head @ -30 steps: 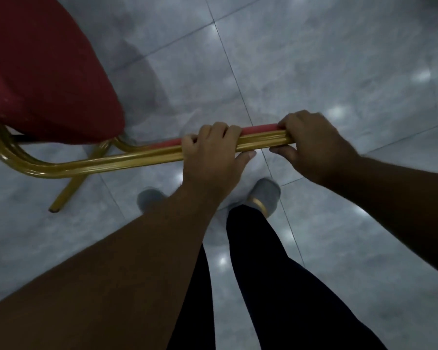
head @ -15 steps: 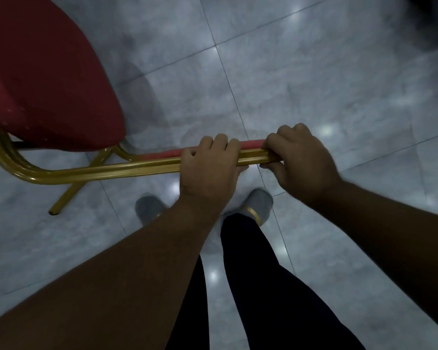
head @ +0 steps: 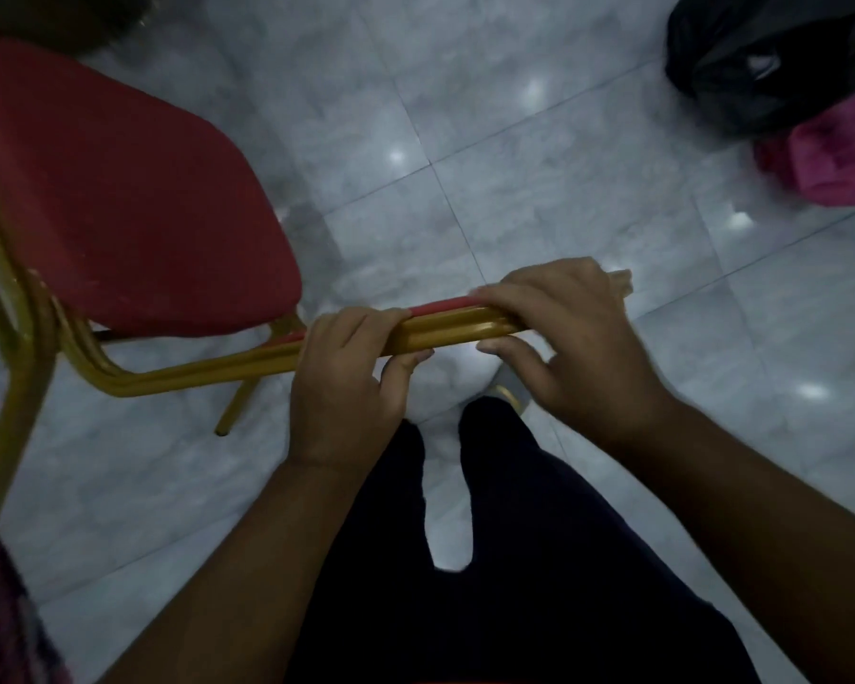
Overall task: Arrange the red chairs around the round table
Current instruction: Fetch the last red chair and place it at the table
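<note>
A red chair [head: 119, 209] with a padded seat and a gold metal frame fills the left half of the view, seen from above. Its backrest top rail [head: 455, 328] runs across the middle. My left hand [head: 351, 382] is wrapped around that rail. My right hand [head: 568, 338] lies over the rail's right end, its fingers loosened and partly stretched out, thumb under the bar. One chair leg [head: 233, 412] stands on the floor below the seat. The round table is not in view.
Grey marble floor tiles [head: 588, 180] lie all around. A black bag [head: 771, 56] and a pink cloth [head: 830, 160] sit on the floor at the top right. My dark-trousered legs [head: 489, 560] stand right behind the chair. Patterned fabric [head: 6, 619] shows at the bottom left.
The chair and both hands have shifted right and lower in view. The right hand's fingers have loosened on the rail. The black bag and pink cloth have come into view.
</note>
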### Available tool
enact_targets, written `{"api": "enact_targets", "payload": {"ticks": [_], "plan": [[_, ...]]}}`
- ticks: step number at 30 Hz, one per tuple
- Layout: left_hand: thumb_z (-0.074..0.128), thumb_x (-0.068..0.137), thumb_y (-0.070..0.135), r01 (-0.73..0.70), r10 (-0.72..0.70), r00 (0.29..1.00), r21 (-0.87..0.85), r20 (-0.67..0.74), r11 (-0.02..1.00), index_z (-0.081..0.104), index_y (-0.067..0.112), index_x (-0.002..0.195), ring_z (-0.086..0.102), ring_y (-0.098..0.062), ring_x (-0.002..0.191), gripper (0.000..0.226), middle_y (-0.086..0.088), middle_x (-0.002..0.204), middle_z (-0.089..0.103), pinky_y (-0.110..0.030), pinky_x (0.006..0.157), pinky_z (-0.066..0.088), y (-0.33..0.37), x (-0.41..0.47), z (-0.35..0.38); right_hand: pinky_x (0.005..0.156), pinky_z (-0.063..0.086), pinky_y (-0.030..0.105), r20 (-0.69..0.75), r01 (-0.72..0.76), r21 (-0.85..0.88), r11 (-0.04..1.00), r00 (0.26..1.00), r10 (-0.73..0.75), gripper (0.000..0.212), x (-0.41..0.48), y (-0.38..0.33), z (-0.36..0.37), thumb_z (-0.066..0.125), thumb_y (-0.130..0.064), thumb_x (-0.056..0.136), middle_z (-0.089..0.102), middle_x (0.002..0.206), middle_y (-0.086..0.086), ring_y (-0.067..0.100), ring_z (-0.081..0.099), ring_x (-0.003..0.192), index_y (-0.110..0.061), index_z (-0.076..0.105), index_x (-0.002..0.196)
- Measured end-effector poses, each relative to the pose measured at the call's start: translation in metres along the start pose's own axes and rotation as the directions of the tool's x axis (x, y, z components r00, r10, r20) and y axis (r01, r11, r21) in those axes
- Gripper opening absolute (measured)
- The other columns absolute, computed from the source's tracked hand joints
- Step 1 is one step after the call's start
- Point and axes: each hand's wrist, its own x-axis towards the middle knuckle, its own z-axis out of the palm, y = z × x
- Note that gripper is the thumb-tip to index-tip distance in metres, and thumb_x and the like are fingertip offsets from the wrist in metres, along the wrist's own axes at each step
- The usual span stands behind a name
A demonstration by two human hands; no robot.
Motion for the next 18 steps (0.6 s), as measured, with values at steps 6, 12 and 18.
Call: {"api": "enact_targets", "payload": {"ticks": [6, 12, 18], "plan": [[0.071, 0.09, 0.03, -0.019, 0.02, 1.0, -0.07, 0.011, 0.997, 0.073, 0.007, 0.109, 0.06, -0.019, 0.091, 0.03, -0.001, 0.097, 0.068, -0.026, 0.086, 0.048, -0.008, -0.051, -0.095, 0.089, 0.034, 0.027, -0.02, 0.035, 0.061, 0.998, 0.999, -0.034, 0.031, -0.024, -0.07, -0.028, 0.063, -0.038, 0.09, 0.062, 0.099, 0.002, 0.022, 0.052, 0.093, -0.014, 0.062, 0.108], [0.067, 0.095, 0.035, -0.222, 0.222, 0.975, -0.013, 0.001, 0.975, 0.073, 0.009, 0.113, 0.064, -0.021, 0.098, 0.032, -0.004, 0.107, 0.071, -0.03, 0.089, 0.05, 0.011, -0.091, -0.158, 0.079, 0.04, 0.037, -0.043, 0.204, 0.031, 0.978, 0.978, -0.203, 0.035, -0.041, -0.156, -0.013, 0.063, -0.04, 0.091, 0.062, 0.091, 0.0, 0.023, 0.049, 0.084, -0.01, 0.071, 0.109], [0.068, 0.093, 0.018, -0.105, 0.106, 0.991, 0.023, -0.081, 0.994, 0.07, 0.009, 0.12, 0.062, -0.021, 0.098, 0.028, -0.004, 0.107, 0.068, -0.029, 0.088, 0.05, 0.008, -0.165, -0.205, 0.072, 0.043, 0.044, -0.079, 0.327, 0.006, 0.945, 0.942, -0.326, 0.031, -0.062, -0.235, 0.008, 0.067, -0.042, 0.09, 0.062, 0.089, -0.004, 0.021, 0.049, 0.083, -0.02, 0.073, 0.112]]}}
